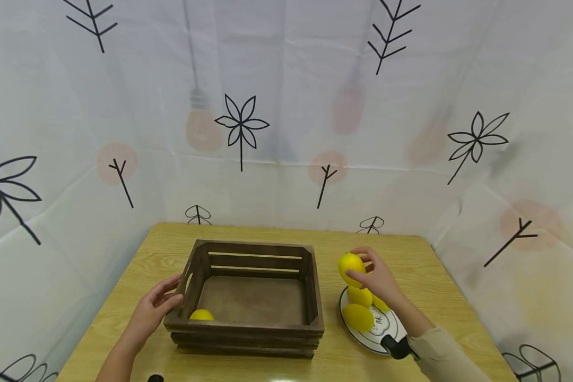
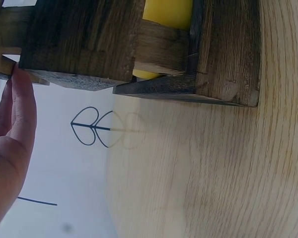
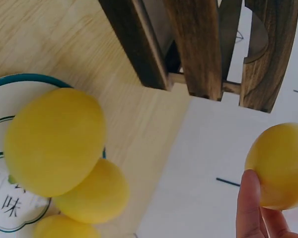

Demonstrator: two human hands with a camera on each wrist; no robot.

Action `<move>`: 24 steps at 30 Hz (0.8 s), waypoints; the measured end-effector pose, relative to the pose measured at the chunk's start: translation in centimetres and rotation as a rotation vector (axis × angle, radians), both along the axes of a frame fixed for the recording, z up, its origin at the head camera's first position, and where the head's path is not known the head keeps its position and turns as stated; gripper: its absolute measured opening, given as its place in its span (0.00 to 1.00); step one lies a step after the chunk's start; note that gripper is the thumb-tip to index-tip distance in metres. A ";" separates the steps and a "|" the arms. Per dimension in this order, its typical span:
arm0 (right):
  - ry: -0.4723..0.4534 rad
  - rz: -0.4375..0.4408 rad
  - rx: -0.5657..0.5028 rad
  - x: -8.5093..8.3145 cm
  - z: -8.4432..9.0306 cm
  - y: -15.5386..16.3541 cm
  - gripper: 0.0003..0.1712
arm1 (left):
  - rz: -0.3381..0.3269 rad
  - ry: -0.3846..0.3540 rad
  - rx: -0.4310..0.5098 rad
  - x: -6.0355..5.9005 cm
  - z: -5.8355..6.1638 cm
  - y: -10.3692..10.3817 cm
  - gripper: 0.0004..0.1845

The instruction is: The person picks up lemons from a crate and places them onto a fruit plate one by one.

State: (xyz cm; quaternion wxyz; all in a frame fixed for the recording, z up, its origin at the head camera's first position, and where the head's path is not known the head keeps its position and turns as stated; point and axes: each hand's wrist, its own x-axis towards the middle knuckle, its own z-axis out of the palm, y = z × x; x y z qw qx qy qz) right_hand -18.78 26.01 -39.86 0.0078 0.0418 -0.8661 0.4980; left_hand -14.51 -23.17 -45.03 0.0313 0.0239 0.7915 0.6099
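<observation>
A yellow lemon [image 1: 350, 268] is gripped between the thumb and fingers of my right hand [image 1: 378, 276], raised over the far side of a plate [image 1: 379, 344]. On that white plate with a dark rim lie several more lemons [image 3: 57, 141]. My left hand [image 1: 155, 306] rests against the left side of a brown slatted wooden crate [image 1: 248, 333], its fingers at the edge by the handle slot. Inside the crate, one lemon [image 1: 202, 314] sits in the near left corner, partly hidden by the front wall. In the left wrist view, yellow shows between the crate's slats.
The crate and plate stand side by side on a light wooden table [image 1: 363, 241]. A white printed cloth [image 1: 286, 196] hangs behind the table and along both sides. The crate's right wall rises between its inside and the plate.
</observation>
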 end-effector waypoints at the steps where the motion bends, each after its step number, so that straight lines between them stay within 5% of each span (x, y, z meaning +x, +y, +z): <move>1: -0.004 -0.002 0.000 0.1 0.0 0.2 0.29 | 0.000 0.002 0.000 0.0 0.0 0.0 0.30; 24: -0.045 -0.070 0.089 1.7 -1.9 3.8 0.30 | -0.008 0.003 0.009 0.0 0.2 0.1 0.30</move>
